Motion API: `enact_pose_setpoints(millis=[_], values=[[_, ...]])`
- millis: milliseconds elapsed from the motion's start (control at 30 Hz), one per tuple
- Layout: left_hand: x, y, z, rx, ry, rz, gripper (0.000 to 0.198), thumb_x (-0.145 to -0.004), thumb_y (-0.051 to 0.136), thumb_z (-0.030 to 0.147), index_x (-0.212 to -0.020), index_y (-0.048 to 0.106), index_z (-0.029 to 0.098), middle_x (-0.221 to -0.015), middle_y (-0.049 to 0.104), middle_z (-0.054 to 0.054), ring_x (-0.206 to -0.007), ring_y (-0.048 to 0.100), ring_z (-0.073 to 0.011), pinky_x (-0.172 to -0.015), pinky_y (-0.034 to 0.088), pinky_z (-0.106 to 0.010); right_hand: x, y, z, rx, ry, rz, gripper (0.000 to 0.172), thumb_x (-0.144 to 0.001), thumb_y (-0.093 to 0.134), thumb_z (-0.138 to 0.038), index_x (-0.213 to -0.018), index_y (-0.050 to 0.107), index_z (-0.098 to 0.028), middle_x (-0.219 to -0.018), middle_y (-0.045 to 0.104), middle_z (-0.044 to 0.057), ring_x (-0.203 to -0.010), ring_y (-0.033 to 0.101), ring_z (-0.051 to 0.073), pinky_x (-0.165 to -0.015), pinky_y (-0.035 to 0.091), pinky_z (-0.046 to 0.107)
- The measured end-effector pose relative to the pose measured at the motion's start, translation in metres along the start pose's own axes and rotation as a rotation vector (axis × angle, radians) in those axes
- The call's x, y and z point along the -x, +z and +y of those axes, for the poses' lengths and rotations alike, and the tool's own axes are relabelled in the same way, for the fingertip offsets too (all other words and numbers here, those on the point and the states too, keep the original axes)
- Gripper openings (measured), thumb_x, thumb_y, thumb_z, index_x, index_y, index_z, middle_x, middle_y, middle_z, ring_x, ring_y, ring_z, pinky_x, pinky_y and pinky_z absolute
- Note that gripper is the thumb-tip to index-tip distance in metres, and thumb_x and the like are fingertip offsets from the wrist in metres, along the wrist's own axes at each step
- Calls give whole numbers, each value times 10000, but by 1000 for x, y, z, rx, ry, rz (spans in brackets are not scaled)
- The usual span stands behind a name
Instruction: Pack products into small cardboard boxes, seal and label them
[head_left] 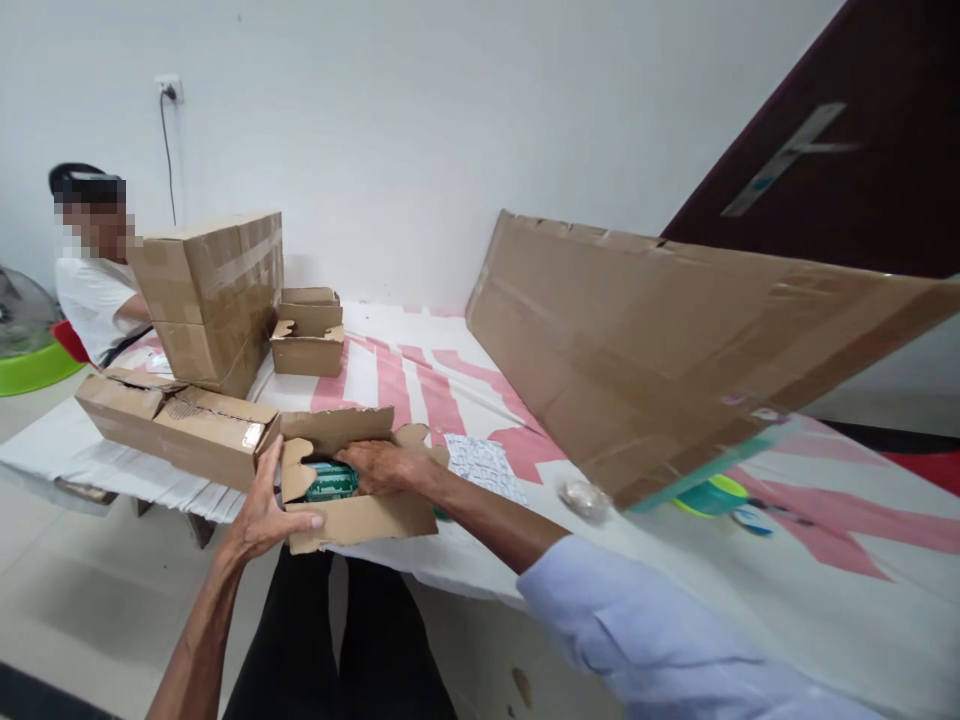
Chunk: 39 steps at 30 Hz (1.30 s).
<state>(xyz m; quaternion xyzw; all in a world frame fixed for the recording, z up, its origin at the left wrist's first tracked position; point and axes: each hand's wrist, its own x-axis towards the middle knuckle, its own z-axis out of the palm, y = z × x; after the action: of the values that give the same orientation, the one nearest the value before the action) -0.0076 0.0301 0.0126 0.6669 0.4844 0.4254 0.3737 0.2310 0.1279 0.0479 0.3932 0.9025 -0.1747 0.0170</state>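
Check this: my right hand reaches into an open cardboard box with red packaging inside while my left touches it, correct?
No, the head view shows green packaging. Your right hand reaches into the open cardboard box, and your left hand touches it.

In the middle of the picture, the fingertips of the right hand (379,467) are hidden inside the open box (360,524). That hand covers part of the green thing (330,483) too. At the left, tall boxes (217,290) hide the other person's (90,300) hands. The small label (252,435) left of the middle is too tiny to read. At the upper right, the edges cut off the dark door (870,190).
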Motion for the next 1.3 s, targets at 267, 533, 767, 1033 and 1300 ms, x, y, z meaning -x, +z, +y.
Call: enact_pose_setpoints(millis=[267, 533, 767, 1033, 1300], values=[[-3, -3, -11, -69, 43, -28, 1406, -603, 930, 675, -1706, 174, 242, -1746, 195, -198, -1620, 212, -451, -1290, 292, -622, 3, -7, -5, 5, -42, -126, 528, -801, 789, -264, -1316, 701, -186, -1299, 738, 160, -1145, 722, 330, -963, 570, 402], [-5, 0, -10, -91, 81, 67, 1335, -518, 975, 659, -1618, 355, 226, -1618, 364, -206, -1509, 400, -470, -1186, 437, -641, 25, -1, -4, -76, -71, 51, 604, -821, 844, -347, -1386, 676, -218, -1417, 673, 158, -1322, 629, 351, -1128, 487, 449], [-18, 1, 12, -135, 133, 55, 1204, -497, 1004, 579, -1501, 453, 208, -1536, 433, -195, -1472, 431, -466, -1160, 465, -632, 36, -10, 8, -86, -114, 225, 704, -780, 869, -289, -1446, 647, -223, -1504, 618, 156, -1428, 548, 342, -1215, 413, 486], [-27, -4, 11, -151, 79, -69, 1185, -509, 1001, 548, -1513, 481, 194, -1472, 543, -188, -1408, 517, -429, -1216, 403, -614, 27, -1, 17, -235, -76, 16, 656, -815, 821, -369, -1434, 667, -214, -1446, 681, 136, -1318, 639, 329, -1133, 482, 429], [-9, 0, -7, 66, 2, -147, 1419, -484, 1009, 591, -1647, 282, 230, -1666, 366, -205, -1480, 458, -449, -1212, 423, -594, 16, 5, 11, -133, -27, -51, 636, -799, 843, -374, -1404, 694, -251, -1376, 713, 138, -1257, 671, 359, -1062, 522, 429]])
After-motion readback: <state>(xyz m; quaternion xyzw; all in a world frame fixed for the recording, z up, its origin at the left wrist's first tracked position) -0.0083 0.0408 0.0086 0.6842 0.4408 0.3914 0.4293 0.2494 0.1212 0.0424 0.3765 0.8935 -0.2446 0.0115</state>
